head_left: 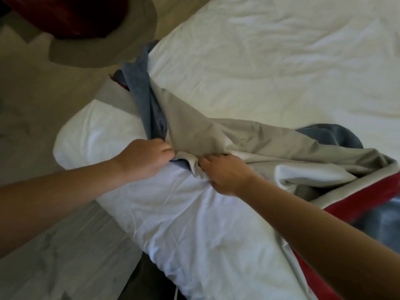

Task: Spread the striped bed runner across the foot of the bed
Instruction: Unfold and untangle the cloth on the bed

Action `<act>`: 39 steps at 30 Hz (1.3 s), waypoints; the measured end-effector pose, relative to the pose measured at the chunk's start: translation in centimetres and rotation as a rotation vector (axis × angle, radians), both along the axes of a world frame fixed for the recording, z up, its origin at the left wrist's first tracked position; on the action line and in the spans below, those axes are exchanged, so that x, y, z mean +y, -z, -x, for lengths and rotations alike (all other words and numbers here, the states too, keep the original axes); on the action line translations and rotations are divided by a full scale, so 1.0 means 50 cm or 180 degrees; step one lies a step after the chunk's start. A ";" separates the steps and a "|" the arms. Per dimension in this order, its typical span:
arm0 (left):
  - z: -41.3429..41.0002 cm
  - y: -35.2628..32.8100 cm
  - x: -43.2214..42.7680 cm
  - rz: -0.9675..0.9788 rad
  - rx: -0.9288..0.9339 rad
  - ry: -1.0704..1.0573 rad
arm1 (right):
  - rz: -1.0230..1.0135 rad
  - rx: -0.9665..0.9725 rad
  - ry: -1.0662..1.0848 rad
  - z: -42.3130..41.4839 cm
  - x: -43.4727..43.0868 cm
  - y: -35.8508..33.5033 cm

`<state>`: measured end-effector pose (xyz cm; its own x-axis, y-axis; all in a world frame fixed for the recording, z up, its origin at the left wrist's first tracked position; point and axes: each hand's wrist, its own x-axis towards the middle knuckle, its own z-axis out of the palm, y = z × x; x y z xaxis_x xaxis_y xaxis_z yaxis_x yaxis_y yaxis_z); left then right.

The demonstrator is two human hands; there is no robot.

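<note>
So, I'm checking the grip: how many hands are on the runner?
2. The left hand pinches the runner at its blue bunch; the right hand grips the grey fold just beside it.

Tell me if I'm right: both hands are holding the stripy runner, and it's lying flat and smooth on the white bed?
Not quite. The head view shows the left hand and the right hand both holding the stripy runner on the white bed, but it isn't flat and smooth: it's bunched up in crumpled folds.
</note>
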<state>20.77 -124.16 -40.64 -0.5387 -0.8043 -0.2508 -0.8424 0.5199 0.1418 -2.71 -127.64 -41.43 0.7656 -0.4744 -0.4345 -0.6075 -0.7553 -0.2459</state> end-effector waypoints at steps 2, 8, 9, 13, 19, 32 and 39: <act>0.002 0.014 -0.005 -0.0541 -0.0342 -0.0086 | -0.0140 -0.0044 0.0090 -0.005 -0.006 0.002; 0.025 -0.008 -0.131 0.0080 -0.0168 -0.0275 | 0.0334 -0.1198 0.1470 -0.022 -0.079 -0.003; 0.029 -0.015 -0.154 0.0188 -0.0087 -0.0387 | 0.0419 -0.1149 0.1667 -0.026 -0.096 0.002; 0.017 -0.012 -0.237 -0.0040 -0.0394 -0.0324 | 0.0237 -0.0458 0.1969 -0.031 -0.152 0.025; 0.002 -0.006 -0.304 -0.0786 -0.1498 0.0277 | 0.0348 0.0251 0.1777 -0.048 -0.153 0.057; 0.134 -0.116 -0.505 0.0952 -0.0736 -0.0078 | 0.1378 -0.0219 0.3004 0.097 -0.370 -0.100; 0.220 -0.102 -0.543 0.0810 -0.0166 0.0164 | 0.1959 -0.0265 0.3331 0.211 -0.377 -0.102</act>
<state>9.78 -151.30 -35.53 -0.5722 -0.8169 -0.0725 -0.8166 0.5757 -0.0420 -13.25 -146.48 -36.30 -0.0957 -0.9890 0.1130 -0.9925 0.0862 -0.0864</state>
